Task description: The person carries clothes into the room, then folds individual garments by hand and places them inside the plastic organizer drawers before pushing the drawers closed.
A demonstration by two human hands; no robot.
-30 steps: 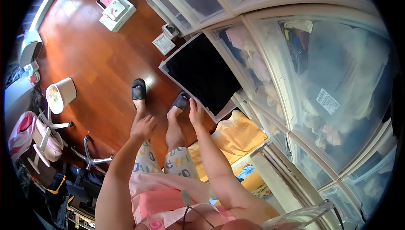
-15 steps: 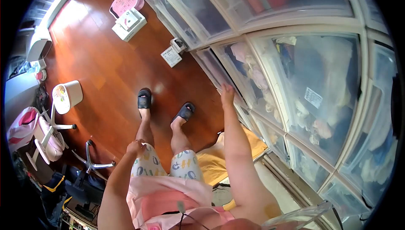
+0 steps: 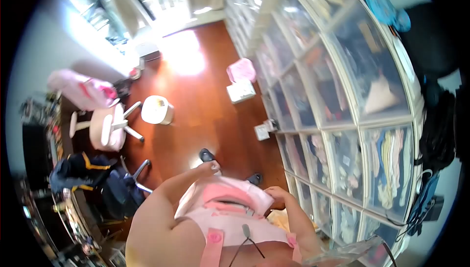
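My left hand (image 3: 211, 166) is in front of the pink top (image 3: 220, 225), above the dark slipper (image 3: 206, 155) on one foot. Its fingers look curled; whatever they hold, if anything, is too blurred to make out. On the other side, my right hand (image 3: 277, 194) meets the flared edge of the top, its fingers bent and seeming to pinch the cloth. A second dark slipper (image 3: 255, 179) shows between the hands on the wooden floor (image 3: 196, 105).
Tall clear-fronted drawers (image 3: 335, 164) full of clothes line the right side. A white bin (image 3: 157, 110), a pink chair (image 3: 107, 127) and a dark chair (image 3: 120, 188) stand at left. Ahead lie a pink stool (image 3: 241, 70), a white box (image 3: 241, 91) and a smaller box (image 3: 262, 132).
The view has risen and swung toward the window. My right hand has come away from the drawer fronts to the top's edge. My left hand has left the thigh.
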